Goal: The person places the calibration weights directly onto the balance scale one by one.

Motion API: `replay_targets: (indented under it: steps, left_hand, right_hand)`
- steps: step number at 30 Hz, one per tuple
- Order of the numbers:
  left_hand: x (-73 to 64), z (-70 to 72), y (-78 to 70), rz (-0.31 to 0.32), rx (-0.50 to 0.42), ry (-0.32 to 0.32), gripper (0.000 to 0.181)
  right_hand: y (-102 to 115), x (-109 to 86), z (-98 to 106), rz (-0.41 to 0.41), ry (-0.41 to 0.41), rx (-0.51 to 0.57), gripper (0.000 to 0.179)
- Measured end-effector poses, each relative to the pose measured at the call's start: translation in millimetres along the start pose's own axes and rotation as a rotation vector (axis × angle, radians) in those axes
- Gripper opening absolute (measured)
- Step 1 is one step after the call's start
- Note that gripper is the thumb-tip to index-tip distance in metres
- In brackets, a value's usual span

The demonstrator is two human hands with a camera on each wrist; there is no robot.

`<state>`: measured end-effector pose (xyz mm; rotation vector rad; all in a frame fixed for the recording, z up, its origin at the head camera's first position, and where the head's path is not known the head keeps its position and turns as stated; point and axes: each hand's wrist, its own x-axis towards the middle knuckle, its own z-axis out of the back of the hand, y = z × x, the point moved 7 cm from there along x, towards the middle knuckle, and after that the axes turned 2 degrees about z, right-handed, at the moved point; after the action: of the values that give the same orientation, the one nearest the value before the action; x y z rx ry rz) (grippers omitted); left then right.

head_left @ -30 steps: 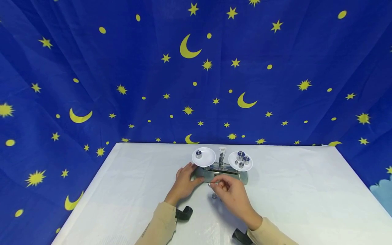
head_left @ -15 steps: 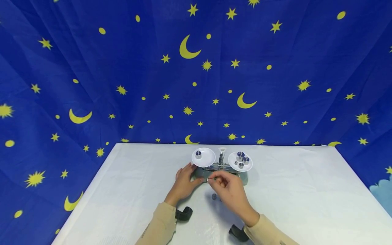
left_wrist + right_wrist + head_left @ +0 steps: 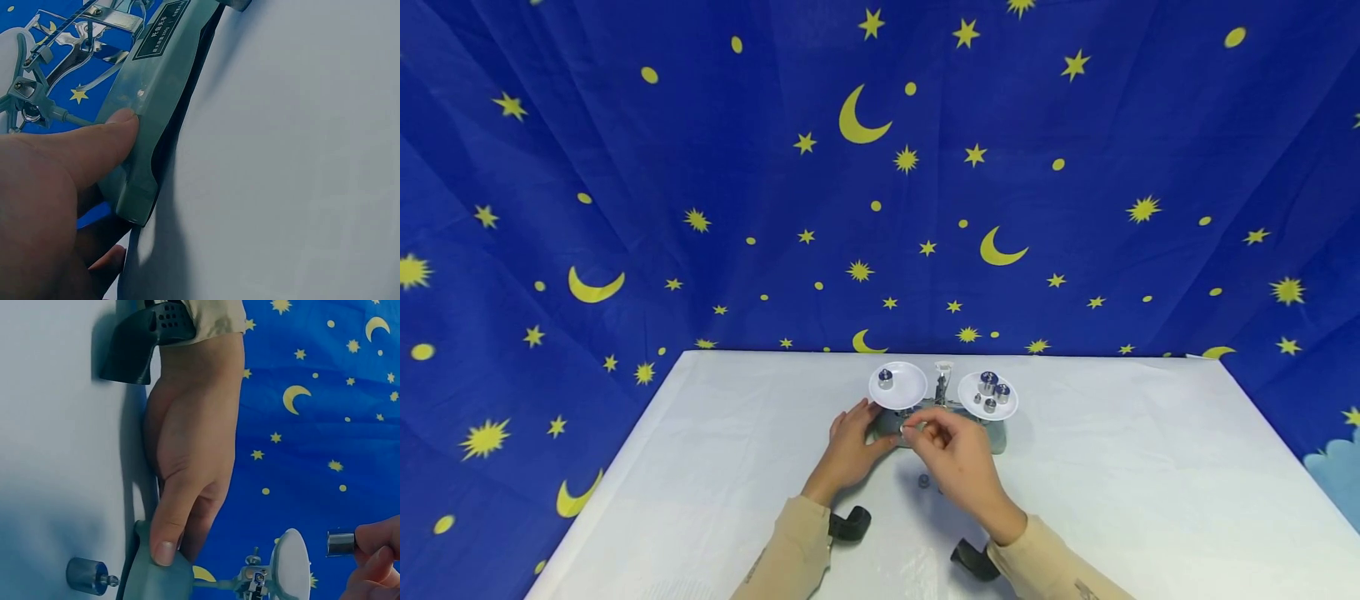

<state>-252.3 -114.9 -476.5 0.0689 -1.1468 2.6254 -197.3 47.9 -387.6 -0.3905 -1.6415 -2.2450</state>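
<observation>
Up and leftward since earlier, my right hand (image 3: 961, 460) had brought its pinched metal weight (image 3: 340, 544) nearer the left pan (image 3: 908, 387). My left hand (image 3: 848, 450) gripped the balance base (image 3: 164, 94). I judged a knuckle could jolt the pan, or a loose pinch drop the weight.

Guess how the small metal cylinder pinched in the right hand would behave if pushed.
The cylinder probably feels heavy for its size, given its metallic look. Its smooth, shiny side might be slippery. Laid on its round side, it would likely roll.
</observation>
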Motion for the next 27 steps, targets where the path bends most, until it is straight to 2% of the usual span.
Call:
replay_targets:
  steps: [6, 12, 17, 27]
  left_hand:
    - [-0.3, -0.1, 1.1, 0.016, -0.002, 0.012, 0.06]
    - [-0.1, -0.2, 1.2, 0.018, -0.006, 0.019, 0.06]
    - [0.5, -0.7, 1.7, 0.02, -0.006, 0.026, 0.061]
    - [1.3, -0.5, 1.5, 0.016, 0.001, 0.023, 0.061]
  right_hand:
    - [3, 4.5, -2, 0.024, -0.008, 0.001, 0.007]
    - [4, 8.9, -3, 0.03, -0.032, -0.044, 0.001]
    - [5, 12.0, -4, 0.029, -0.047, -0.053, 0.006]
    - [8, 18.1, -8, 0.06, -0.062, -0.059, 0.004]
